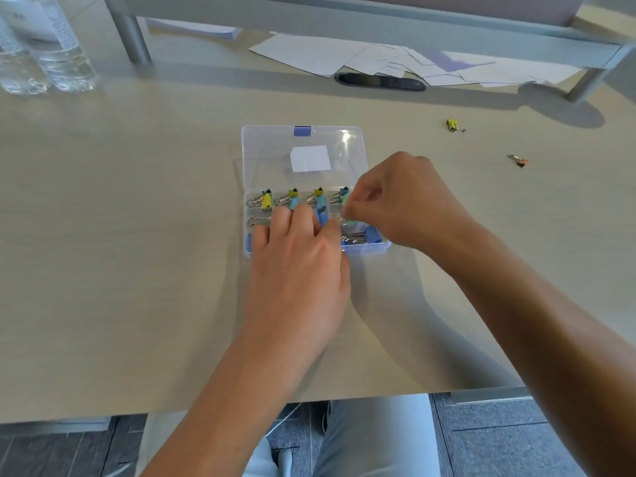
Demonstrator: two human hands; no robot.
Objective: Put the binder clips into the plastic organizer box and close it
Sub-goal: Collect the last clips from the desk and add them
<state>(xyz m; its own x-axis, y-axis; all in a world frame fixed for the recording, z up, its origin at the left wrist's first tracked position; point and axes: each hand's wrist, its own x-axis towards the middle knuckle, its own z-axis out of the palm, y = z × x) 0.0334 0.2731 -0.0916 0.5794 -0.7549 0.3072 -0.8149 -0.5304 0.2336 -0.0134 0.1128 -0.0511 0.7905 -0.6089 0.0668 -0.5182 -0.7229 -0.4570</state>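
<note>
A clear plastic organizer box (303, 139) lies open at the middle of the table, its lid tilted back with a blue latch on the far edge. Several yellow, blue and green binder clips (266, 200) fill its compartments. My left hand (299, 256) rests over the box's near left part, fingers on the clips, hiding what lies beneath. My right hand (402, 201) is over the right side and pinches a green binder clip (350, 220) between thumb and forefinger. A yellow clip (453, 125) and an orange clip (519, 161) lie loose on the table at the right.
Two water bottles (44, 49) stand at the far left. Loose white papers (395, 58) and a dark oval cable slot (380, 81) lie at the back under a grey shelf frame. The table's near edge runs just above my knees.
</note>
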